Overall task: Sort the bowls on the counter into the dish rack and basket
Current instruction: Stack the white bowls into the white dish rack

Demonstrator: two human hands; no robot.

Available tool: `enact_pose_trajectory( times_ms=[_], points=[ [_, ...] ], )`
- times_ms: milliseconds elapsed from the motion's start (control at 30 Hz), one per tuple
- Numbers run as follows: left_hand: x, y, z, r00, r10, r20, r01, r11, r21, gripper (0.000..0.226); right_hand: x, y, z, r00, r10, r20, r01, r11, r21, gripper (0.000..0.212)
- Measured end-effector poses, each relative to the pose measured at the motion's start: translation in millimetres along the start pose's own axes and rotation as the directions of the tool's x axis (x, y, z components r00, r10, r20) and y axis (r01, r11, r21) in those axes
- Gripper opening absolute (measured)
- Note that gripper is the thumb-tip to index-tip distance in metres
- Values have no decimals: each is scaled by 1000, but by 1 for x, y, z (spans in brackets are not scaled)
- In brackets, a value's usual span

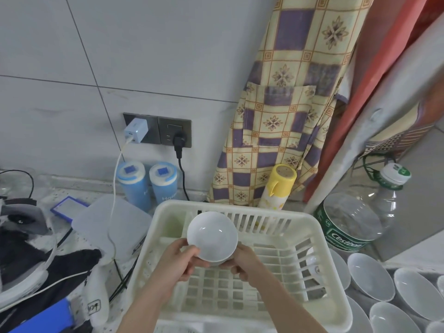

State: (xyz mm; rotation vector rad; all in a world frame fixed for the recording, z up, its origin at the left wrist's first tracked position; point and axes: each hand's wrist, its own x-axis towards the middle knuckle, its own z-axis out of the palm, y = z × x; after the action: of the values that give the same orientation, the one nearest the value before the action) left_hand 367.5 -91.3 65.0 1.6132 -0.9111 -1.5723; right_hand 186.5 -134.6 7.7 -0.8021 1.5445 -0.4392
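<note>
Counter (69,239) w/ cream basket (331,299), tiled wall (120,56) behind, bowls (370,275) rt.

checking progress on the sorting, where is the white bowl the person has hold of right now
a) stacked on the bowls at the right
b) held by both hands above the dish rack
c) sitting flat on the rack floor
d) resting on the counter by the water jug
b: the left hand and right hand grip the white bowl from either side, tilted, over the cream dish rack.
</note>
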Motion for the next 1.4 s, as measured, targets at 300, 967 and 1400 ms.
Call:
enact_pose_trajectory(
  times_ms=[300,967,1400],
  points=[
    [10,-3,12,999,-22,-44,28,989,147,16,-25,0,-29,916,-348,-201,337,937,-87,26],
    [15,-34,16,945,272,-183,-161,871,464,40,-4,7,-5,897,-418,-143,356,875,-328,39],
    [20,-40,14,959,227,-172,-86,807,584,21,0,15,-3,874,-471,-119,405,842,-357,40]
  ],
)
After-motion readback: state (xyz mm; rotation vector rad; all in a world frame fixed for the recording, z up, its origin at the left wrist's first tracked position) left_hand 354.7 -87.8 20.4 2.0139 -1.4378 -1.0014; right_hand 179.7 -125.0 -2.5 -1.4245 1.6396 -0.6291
